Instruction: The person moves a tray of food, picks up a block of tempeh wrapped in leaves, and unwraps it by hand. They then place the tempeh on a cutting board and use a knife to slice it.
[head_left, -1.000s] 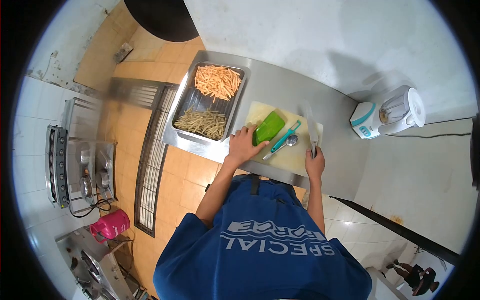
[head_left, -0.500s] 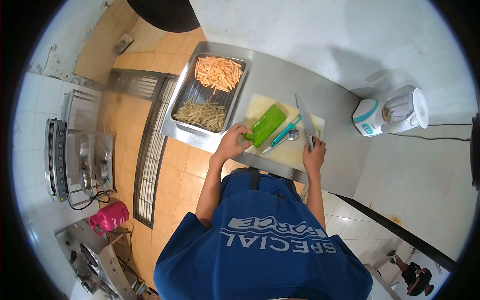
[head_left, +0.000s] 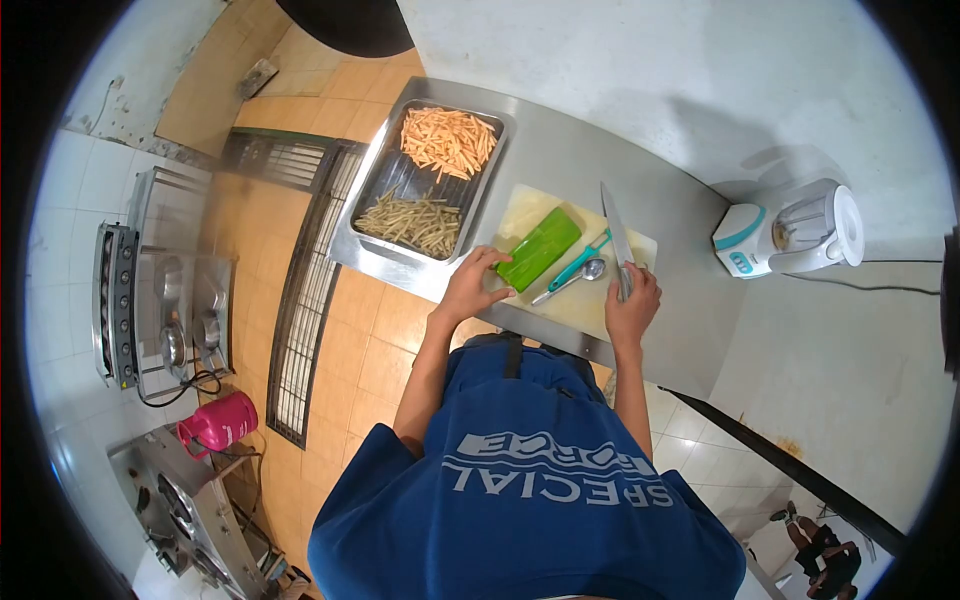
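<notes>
A bright green, block-shaped piece [head_left: 541,247], perhaps a cut vegetable, lies slanted on the pale cutting board [head_left: 520,205]. My left hand [head_left: 472,287] grips its near end, thumb on one side and fingers on the other. At the board's right side, my right hand [head_left: 631,306] is closed around the handle of a kitchen knife [head_left: 614,222], its blade pointing away from me over the board. Between the green piece and the knife lie a teal-handled tool [head_left: 579,262], whose kind I cannot make out, and a metal spoon [head_left: 592,270].
Left of the board, a steel tray [head_left: 352,205] holds orange strips [head_left: 447,142] and greenish-brown strips [head_left: 410,222]. A blender [head_left: 785,232] stands at the counter's right end by the wall. A pink gas cylinder [head_left: 222,421] and stove [head_left: 185,515] are at left; a person [head_left: 828,560] is at lower right.
The view has shifted slightly. My right hand's fingers now lie further over the knife handle, and the blade has turned a little. My left hand stays at the green piece.
</notes>
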